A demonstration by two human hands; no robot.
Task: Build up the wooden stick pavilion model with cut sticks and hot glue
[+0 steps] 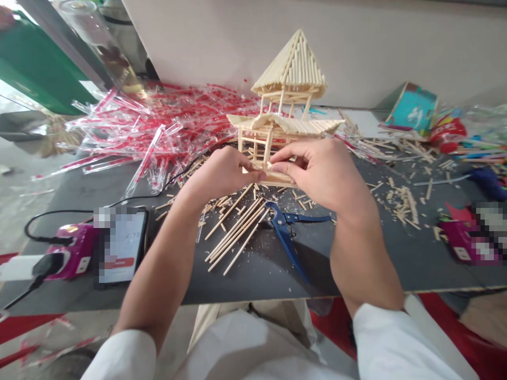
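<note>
A model pavilion [291, 66] made of pale wooden sticks stands upright at the back of the dark table, with a pointed upper roof and a flared lower roof. My left hand [224, 174] is closed at the front left of its base, the fingertips against the edge. Between the thumb and forefinger of my right hand [322, 166] is a short piece of wooden stick [270, 164], beside a front post. Just in front lie several long wooden sticks [237, 232] and blue-handled cutters [287, 237] with spread handles. Parts of the base are hidden behind my fingers.
Clear plastic sleeves with red strips [158, 126] are heaped at the back left. A phone [121, 245] and a purple power adapter [73, 250] with cables lie at the left. Stick offcuts [404, 203] litter the right side, near a tipped teal cup [414, 108].
</note>
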